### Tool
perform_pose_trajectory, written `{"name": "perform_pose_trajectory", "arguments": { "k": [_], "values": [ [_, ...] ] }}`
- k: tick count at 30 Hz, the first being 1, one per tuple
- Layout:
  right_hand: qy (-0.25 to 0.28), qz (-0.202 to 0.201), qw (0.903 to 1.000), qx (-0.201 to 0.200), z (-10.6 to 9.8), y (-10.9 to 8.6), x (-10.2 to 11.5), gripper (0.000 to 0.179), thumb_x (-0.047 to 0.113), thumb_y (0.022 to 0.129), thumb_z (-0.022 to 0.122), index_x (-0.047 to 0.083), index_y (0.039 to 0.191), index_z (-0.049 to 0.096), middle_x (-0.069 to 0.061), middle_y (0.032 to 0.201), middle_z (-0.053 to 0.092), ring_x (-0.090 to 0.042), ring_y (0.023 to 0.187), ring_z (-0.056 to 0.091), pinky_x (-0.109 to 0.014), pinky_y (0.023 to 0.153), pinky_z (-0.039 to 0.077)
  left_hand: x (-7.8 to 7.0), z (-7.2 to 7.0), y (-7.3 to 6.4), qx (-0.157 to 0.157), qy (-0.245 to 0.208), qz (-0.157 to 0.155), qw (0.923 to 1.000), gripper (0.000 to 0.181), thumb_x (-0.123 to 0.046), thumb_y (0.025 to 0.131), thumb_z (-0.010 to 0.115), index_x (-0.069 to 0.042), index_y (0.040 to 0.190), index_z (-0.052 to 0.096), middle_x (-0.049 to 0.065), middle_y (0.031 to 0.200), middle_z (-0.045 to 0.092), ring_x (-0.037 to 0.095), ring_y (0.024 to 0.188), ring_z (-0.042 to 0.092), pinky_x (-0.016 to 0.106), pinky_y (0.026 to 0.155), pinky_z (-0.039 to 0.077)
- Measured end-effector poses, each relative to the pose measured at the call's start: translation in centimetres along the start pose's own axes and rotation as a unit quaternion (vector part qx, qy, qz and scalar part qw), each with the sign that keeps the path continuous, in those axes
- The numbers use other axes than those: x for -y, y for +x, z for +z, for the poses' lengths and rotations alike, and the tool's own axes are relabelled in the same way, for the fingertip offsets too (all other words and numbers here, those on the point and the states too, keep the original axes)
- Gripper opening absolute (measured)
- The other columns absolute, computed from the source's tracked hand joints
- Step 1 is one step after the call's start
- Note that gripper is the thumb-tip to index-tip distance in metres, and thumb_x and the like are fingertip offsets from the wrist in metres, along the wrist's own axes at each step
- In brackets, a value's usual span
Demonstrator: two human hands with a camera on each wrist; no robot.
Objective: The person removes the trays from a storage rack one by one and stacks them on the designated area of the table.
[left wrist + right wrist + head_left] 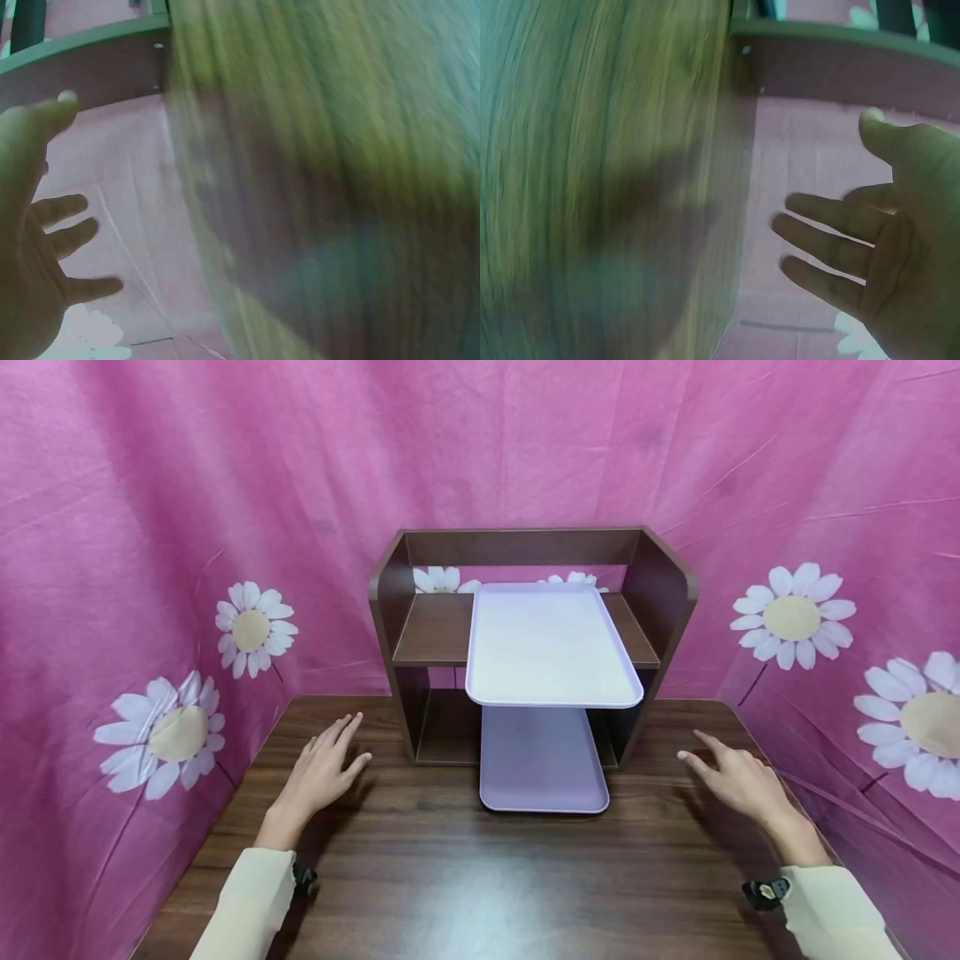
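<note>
**Brown Two-Tier Shelf (521, 547) Stands Loaded on Wood-Grain Table (450, 868)**

A pink cloth backdrop (300, 468) printed with white daisies (792, 618) wraps the back and both sides of the table, where the shelf stands at the far edge. Two daisies show partly through the gap beneath its back rail.

A pale lilac upper tray (551, 647) lies on the shelf's upper board, right of center, its front end jutting past the board's edge and hiding part of the compartment below. Directly underneath, a darker lilac lower tray (543, 764) sits in the bottom compartment, its near end reaching out over the table, its far end covered by the upper tray.

Cream sleeves (243, 902) enter from the near corners. A person's left hand (318, 772) extends over the table to the left of the shelf, palm down, fingers straight and thumb apart, holding nothing. The right hand (742, 781) mirrors it on the other side, thumb and forefinger apart, likewise holding nothing. Both hands are clear of the shelf and trays; their shadows fall on the wood, blurred in the wrist views.

Black wrist devices (765, 893) sit at the cuffs; a small yellowish mark on the right one is too small to read.
</note>
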State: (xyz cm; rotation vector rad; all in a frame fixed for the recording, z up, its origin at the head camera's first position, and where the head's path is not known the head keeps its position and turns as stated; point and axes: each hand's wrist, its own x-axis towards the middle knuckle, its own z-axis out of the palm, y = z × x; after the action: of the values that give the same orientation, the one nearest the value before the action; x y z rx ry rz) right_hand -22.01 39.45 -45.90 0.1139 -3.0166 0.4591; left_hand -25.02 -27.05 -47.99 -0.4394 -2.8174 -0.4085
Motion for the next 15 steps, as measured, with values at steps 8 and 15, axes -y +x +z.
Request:
{"name": "perform_pose_trajectory", "arguments": {
  "k": [8, 15],
  "values": [
    [0.082, -0.012, 0.9965, 0.01, -0.1, -0.5, 3.3, 0.057, 0.05, 0.11, 0.055, 0.001, 0.135, 0.067, 0.0, 0.08, 0.079, -0.023, 0.08, 0.076, -0.051, 0.071, 0.056, -1.2, -1.1, 1.0, -0.054, -0.002, 0.029, 0.9981, 0.06, -0.026, 0.106, 0.066, -0.004, 0.158, 0.047, 0.028, 0.137, 0.067, 0.048, 0.123, 0.065, 0.065, 0.099, 0.054],
    [0.226, 0.02, 0.9734, 0.03, 0.4, -1.0, 5.8, 0.034, 0.031, 0.109, 0.063, -0.002, 0.11, 0.069, -0.007, 0.081, 0.08, -0.02, 0.062, 0.074, -0.036, 0.056, 0.061, -2.7, -1.7, 1.8, -0.087, -0.055, 0.012, 0.9946, 0.044, -0.023, 0.106, 0.068, -0.004, 0.145, 0.062, 0.021, 0.129, 0.073, 0.04, 0.108, 0.074, 0.06, 0.087, 0.06]
  ]
}}
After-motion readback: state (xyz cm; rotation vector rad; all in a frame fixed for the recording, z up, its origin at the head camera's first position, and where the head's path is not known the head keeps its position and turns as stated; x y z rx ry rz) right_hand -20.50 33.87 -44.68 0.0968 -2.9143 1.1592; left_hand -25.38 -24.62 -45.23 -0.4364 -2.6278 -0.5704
